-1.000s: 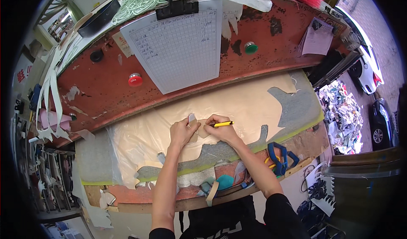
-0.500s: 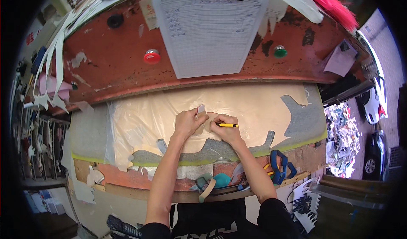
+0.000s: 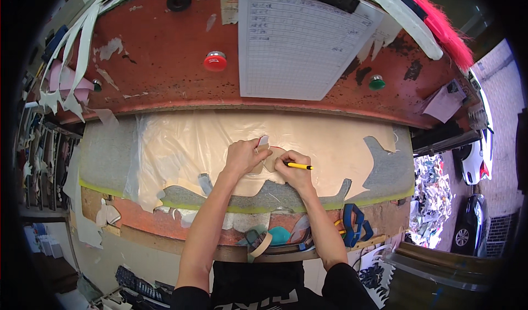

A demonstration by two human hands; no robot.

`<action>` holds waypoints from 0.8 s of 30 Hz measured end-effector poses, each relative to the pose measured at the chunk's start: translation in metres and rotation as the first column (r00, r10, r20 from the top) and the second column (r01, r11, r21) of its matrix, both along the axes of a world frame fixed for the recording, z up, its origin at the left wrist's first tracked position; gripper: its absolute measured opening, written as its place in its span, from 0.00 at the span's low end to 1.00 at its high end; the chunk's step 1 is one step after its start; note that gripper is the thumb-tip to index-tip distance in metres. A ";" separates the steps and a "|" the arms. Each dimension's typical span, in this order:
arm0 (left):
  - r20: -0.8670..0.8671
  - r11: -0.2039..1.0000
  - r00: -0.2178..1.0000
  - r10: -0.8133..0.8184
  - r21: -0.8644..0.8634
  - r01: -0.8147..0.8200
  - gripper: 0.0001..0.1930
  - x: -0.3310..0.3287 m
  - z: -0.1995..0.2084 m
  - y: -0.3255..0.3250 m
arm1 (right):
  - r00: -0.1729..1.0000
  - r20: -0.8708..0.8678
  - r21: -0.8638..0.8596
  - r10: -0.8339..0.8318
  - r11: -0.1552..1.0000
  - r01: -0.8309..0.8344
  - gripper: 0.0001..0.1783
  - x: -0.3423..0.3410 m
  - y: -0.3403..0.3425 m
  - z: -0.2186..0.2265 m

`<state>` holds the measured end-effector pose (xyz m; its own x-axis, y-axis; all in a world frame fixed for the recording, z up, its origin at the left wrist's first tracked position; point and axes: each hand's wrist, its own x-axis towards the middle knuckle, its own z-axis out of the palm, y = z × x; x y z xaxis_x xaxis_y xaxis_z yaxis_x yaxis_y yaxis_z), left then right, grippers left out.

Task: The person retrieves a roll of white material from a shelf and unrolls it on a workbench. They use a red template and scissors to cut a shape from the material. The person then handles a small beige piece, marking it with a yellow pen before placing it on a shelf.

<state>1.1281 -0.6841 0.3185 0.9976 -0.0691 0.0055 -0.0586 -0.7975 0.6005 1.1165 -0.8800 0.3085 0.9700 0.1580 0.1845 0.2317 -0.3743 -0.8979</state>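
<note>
My left hand (image 3: 241, 157) is closed, its thumb and fingers pinching a small brown card template (image 3: 269, 162) with reddish edges. A short white tab (image 3: 264, 140) pokes up between those fingers. Close on the right, my right hand (image 3: 294, 169) grips a yellow pen (image 3: 300, 166) with a black end. Its tip is hidden by my fingers, near the template's right edge. Both hands rest over a glossy beige sheet (image 3: 330, 139) with irregular cut edges, which lies on a grey pad (image 3: 388, 167).
A rust-red machine beam (image 3: 165, 79) spans the far side, with a red button (image 3: 215, 61), a green button (image 3: 377, 82) and a clipped paper form (image 3: 297, 46). Along the near ledge lie a tape roll (image 3: 260, 245), a teal piece (image 3: 280, 234) and blue-handled tools (image 3: 356, 225).
The whole view has shifted and tilted a little. The pen now slants slightly downward to the right; my left hand keeps its pinch in nearly the same spot.
</note>
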 end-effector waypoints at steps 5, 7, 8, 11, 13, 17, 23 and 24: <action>-0.025 1.000 1.000 -0.003 -0.006 0.003 0.27 -0.002 0.006 0.002 | 0.998 -0.060 0.063 -0.027 0.998 0.031 0.07 -0.002 0.002 0.005; -0.021 1.000 1.000 -0.006 -0.017 0.005 0.27 -0.002 0.006 0.002 | 0.996 -0.033 0.083 -0.086 0.993 0.089 0.06 -0.004 0.005 0.001; -0.025 1.000 1.000 -0.008 -0.006 0.007 0.27 -0.001 0.005 0.001 | 0.993 -0.020 0.096 -0.114 0.989 0.115 0.06 -0.004 0.006 0.000; -0.016 1.000 1.000 -0.007 -0.002 0.007 0.27 -0.002 0.002 0.003 | 0.992 -0.017 0.075 -0.122 0.990 0.123 0.05 -0.004 0.007 0.005; -0.021 1.000 1.000 -0.005 -0.010 0.005 0.27 -0.002 0.003 0.003 | 0.998 -0.017 0.038 -0.057 0.998 0.058 0.06 -0.003 0.003 0.000; -0.047 1.000 0.999 0.004 -0.013 -0.005 0.27 -0.002 0.009 0.002 | 0.996 0.036 0.007 -0.077 0.997 0.077 0.06 -0.004 0.001 -0.003; -0.075 1.000 0.997 0.003 -0.022 -0.005 0.28 -0.002 0.011 0.003 | 0.987 -0.046 0.013 -0.154 0.988 0.155 0.06 -0.005 0.006 0.007; -0.079 1.000 0.997 -0.001 -0.015 0.000 0.28 -0.002 0.010 0.003 | 0.991 -0.046 0.014 -0.125 0.992 0.126 0.06 -0.005 0.004 0.006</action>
<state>1.1266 -0.6814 0.3285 0.9950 -0.0699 -0.0720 -0.0108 -0.7883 0.6152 1.1116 -0.8756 0.3142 0.9893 0.0320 0.1421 0.1435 -0.3830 -0.9125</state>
